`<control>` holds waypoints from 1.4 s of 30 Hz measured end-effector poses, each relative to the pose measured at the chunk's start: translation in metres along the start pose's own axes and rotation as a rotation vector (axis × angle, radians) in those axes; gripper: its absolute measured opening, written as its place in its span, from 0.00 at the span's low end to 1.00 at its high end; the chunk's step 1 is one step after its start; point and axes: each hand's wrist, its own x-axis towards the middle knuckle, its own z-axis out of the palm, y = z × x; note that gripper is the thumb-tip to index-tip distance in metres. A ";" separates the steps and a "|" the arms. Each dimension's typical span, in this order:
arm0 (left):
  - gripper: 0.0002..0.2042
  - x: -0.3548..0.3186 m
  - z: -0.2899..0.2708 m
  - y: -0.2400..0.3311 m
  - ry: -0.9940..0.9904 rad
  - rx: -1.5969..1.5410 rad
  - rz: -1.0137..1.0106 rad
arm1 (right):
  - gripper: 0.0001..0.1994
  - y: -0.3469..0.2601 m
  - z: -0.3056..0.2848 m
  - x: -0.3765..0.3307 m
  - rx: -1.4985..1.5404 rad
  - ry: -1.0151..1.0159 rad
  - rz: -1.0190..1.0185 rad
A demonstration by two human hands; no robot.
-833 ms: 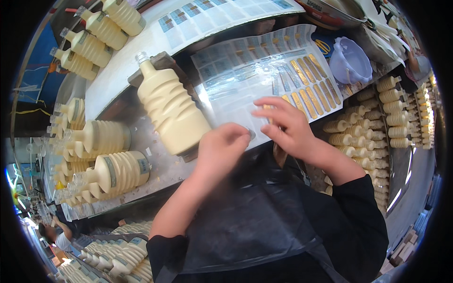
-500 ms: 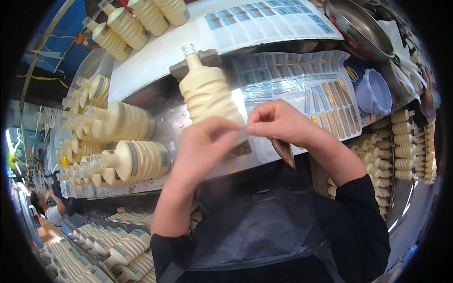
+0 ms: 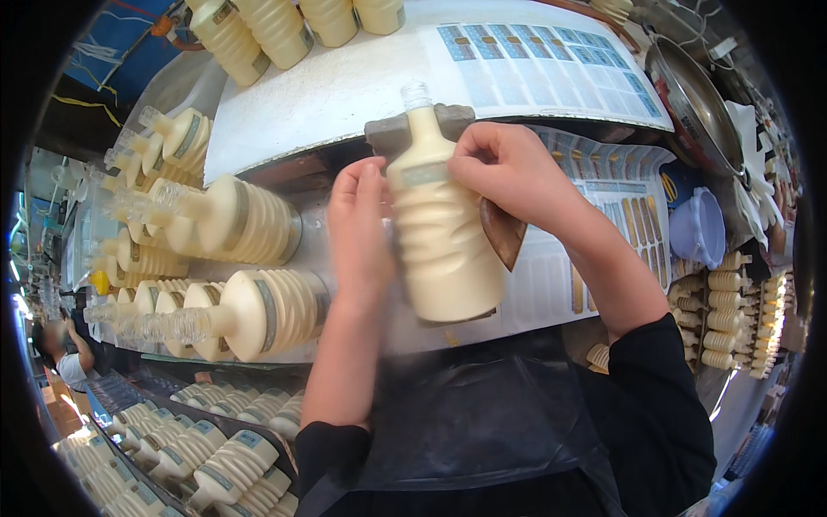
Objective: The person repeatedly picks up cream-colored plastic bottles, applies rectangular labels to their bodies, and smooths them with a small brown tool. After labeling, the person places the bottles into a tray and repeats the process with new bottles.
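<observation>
A cream ribbed plastic bottle [image 3: 444, 241] with a clear threaded neck lies in a grey holder [image 3: 392, 131] in front of me. My left hand [image 3: 360, 228] lies flat against the bottle's left side, fingers straight. My right hand [image 3: 504, 168] pinches at a pale label band on the bottle's upper shoulder. A brown backing piece [image 3: 502, 234] pokes out under my right wrist. Behind the right hand lies a clear sheet of gold and blue stickers [image 3: 616, 211].
Several cream bottles [image 3: 258, 310] lie stacked on their sides at the left, more stand at the top left [image 3: 258, 30] and in crates [image 3: 215, 457] below. A white label sheet [image 3: 551, 65], a metal pan [image 3: 689, 108], a lilac bowl [image 3: 699, 228] and small cream caps [image 3: 741, 319] sit right.
The view has shifted so the bottle now sits central. Both hands moved from the sticker sheet onto the bottle, the right one now pressing at its shoulder.
</observation>
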 end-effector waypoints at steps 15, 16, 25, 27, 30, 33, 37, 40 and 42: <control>0.11 -0.004 0.005 -0.011 -0.072 -0.099 -0.056 | 0.07 0.000 0.003 -0.001 0.023 0.020 0.014; 0.11 -0.004 0.004 -0.010 -0.073 -0.123 -0.061 | 0.07 0.000 0.003 -0.001 0.020 0.021 0.013; 0.15 -0.007 0.009 -0.009 -0.062 -0.026 -0.013 | 0.10 0.006 -0.007 0.000 0.071 0.002 0.043; 0.16 -0.008 0.009 -0.009 -0.055 -0.015 -0.007 | 0.10 0.010 -0.014 0.000 0.164 -0.026 0.076; 0.15 -0.007 0.008 -0.011 -0.054 -0.001 -0.001 | 0.08 0.024 -0.017 0.000 0.310 -0.067 0.090; 0.15 -0.008 0.007 -0.011 -0.062 -0.010 -0.009 | 0.07 0.032 -0.013 -0.002 0.342 -0.038 0.087; 0.15 -0.007 0.005 -0.015 -0.054 -0.014 0.011 | 0.07 0.033 -0.011 -0.005 0.330 -0.019 0.077; 0.15 -0.006 0.004 -0.015 -0.047 -0.008 0.009 | 0.07 0.033 -0.009 -0.004 0.305 0.002 0.062; 0.14 -0.006 0.004 -0.015 -0.047 -0.005 0.006 | 0.06 0.033 -0.008 -0.003 0.287 0.013 0.049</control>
